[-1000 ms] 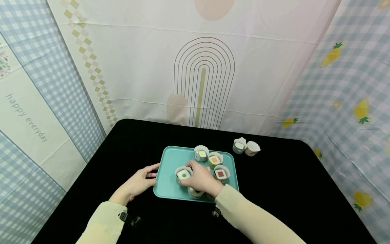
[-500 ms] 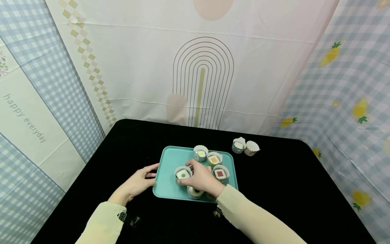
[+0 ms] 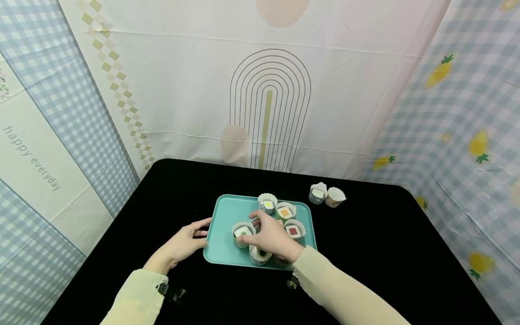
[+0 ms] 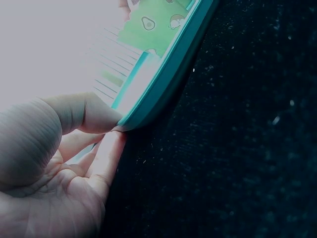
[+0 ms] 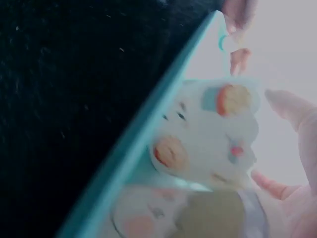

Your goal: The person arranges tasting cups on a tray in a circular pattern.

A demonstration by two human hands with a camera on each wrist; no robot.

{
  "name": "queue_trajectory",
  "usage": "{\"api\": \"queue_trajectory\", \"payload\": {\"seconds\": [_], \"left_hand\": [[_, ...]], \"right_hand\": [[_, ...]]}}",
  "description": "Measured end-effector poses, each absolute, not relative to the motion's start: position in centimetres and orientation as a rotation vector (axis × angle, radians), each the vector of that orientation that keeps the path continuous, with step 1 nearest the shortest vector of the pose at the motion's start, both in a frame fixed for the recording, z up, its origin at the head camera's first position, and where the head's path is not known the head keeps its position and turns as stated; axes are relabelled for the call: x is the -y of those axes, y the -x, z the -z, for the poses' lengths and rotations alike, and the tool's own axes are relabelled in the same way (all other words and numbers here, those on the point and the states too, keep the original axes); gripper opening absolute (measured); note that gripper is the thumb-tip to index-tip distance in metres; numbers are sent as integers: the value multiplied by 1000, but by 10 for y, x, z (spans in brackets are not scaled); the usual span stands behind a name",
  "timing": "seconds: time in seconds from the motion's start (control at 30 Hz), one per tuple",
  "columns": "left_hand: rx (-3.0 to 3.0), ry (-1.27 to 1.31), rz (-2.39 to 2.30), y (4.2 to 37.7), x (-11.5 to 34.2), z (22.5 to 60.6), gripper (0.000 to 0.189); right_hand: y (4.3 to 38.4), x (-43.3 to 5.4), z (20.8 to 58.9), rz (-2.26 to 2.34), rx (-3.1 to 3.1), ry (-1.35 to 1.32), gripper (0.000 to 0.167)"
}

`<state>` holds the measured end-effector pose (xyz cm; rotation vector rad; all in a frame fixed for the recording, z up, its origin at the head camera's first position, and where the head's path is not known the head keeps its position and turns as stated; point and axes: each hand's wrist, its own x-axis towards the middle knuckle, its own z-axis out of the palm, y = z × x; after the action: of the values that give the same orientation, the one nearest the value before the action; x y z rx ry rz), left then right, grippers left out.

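A turquoise tray (image 3: 225,205) lies on the black tabletop, bearing several frilled paper baking cups. My left hand (image 3: 184,243) pinches the tray's left rim between thumb and fingers, as the left wrist view shows closely. On the tray's left half stands a paper cup (image 3: 240,231) holding a white block with a green mark. My right hand (image 3: 270,234) hovers over the tray beside that cup, thumb and fingers spread, the thumb overlapping its near right side in the head view. Below the hand is another cup (image 3: 260,256); in the right wrist view a printed cup (image 5: 203,129) shows near the fingers.
Cups with yellow-marked (image 3: 267,204), orange-marked (image 3: 285,211) and red-marked (image 3: 294,230) white blocks stand on the tray's right half. Two more paper cups, a grey one (image 3: 318,194) and a brown one (image 3: 335,197), stand on the table beyond the tray. A printed curtain (image 3: 187,81) hangs behind.
The right fingers have loosened from the green-marked cup and lifted slightly up and right; the cup stays in place. The left hand keeps its hold on the tray rim.
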<state>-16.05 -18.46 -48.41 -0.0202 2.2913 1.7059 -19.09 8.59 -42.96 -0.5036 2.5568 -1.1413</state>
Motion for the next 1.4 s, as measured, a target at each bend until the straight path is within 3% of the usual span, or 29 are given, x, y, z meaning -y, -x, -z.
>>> {"api": "queue_trajectory", "payload": {"seconds": [0.17, 0.4, 0.77, 1.13, 1.4], "left_hand": [[-2288, 12, -1713, 160, 183, 483, 71], [-2298, 0, -1701, 161, 183, 483, 71], [-2322, 4, -1674, 163, 182, 482, 70], [-2303, 9, -1701, 160, 184, 484, 71], [-2305, 1, -1705, 160, 185, 484, 70]], "right_hand": [[197, -111, 417, 1333, -2560, 469, 67], [209, -182, 408, 1449, -2724, 342, 62], [221, -277, 429, 1478, -2841, 8, 77], [240, -297, 449, 1610, -2724, -361, 98], [262, -300, 456, 1650, -2655, -394, 104]]}}
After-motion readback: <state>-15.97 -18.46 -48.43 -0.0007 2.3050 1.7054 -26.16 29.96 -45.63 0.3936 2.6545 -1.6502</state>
